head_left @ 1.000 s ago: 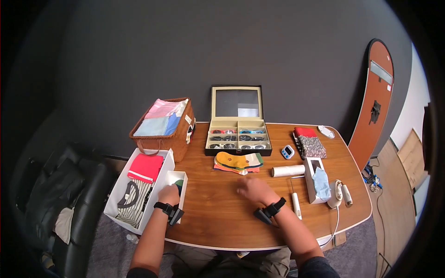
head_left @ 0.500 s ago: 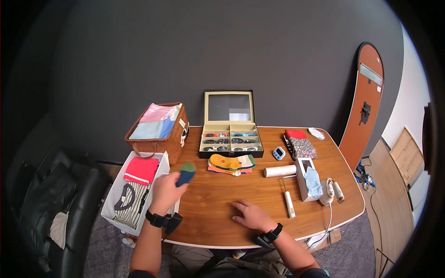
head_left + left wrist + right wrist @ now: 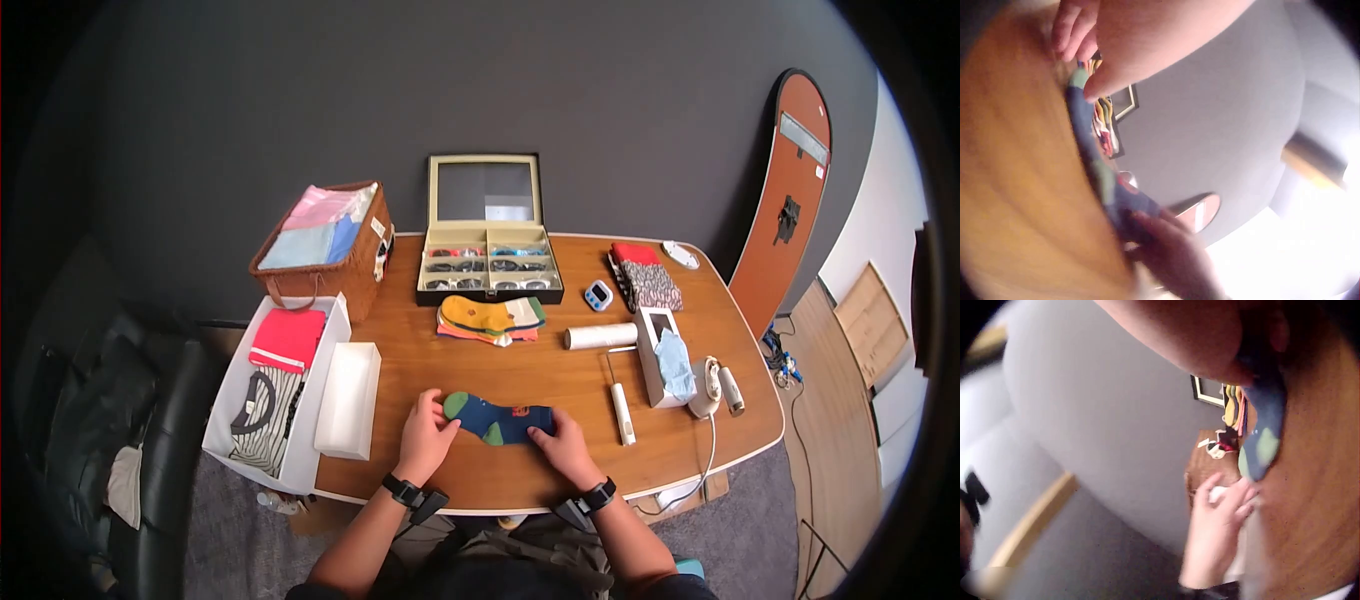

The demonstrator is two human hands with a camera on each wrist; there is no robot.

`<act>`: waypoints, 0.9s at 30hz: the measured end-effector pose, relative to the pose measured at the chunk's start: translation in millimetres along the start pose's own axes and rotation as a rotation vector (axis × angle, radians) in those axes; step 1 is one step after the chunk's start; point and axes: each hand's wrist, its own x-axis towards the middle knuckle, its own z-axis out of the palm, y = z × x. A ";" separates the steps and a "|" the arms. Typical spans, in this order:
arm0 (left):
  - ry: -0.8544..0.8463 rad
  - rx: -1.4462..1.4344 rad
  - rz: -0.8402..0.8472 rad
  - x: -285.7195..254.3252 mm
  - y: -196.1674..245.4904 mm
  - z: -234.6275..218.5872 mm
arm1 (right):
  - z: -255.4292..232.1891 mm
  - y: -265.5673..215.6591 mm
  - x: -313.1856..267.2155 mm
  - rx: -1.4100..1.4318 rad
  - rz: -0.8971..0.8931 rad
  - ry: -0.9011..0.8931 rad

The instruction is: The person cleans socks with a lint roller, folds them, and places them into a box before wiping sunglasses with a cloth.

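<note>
A dark blue sock [image 3: 512, 420] with green toe and heel stretches sideways low over the near middle of the table. My right hand [image 3: 568, 447] pinches its cuff end, thumb on top. At the green toe is my left hand [image 3: 425, 437], its fingers loosely bent and parted from the thumb. In the left wrist view the left thumb overlaps the toe [image 3: 1079, 77]. Farther back lies a stack of folded socks [image 3: 490, 318], yellow on top. A narrow white box [image 3: 340, 440] stands left of the left hand.
A white bin [image 3: 222, 420] of folded clothes and a wicker basket [image 3: 345, 288] of cloths stand left. Behind is an open glasses case [image 3: 490, 296]. To the right are a white roll [image 3: 600, 336], a white-handled tool [image 3: 623, 415], a tissue box [image 3: 652, 365] and a corded device [image 3: 708, 395].
My left hand has lifted the sock out of the narrow box and carried it right to the table's middle. My right hand, loose before, has taken its cuff end.
</note>
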 end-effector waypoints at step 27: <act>-0.209 0.774 0.486 -36.7 3.9 16.5 | 24.9 -26.3 -34.5 -0.884 -0.472 -0.071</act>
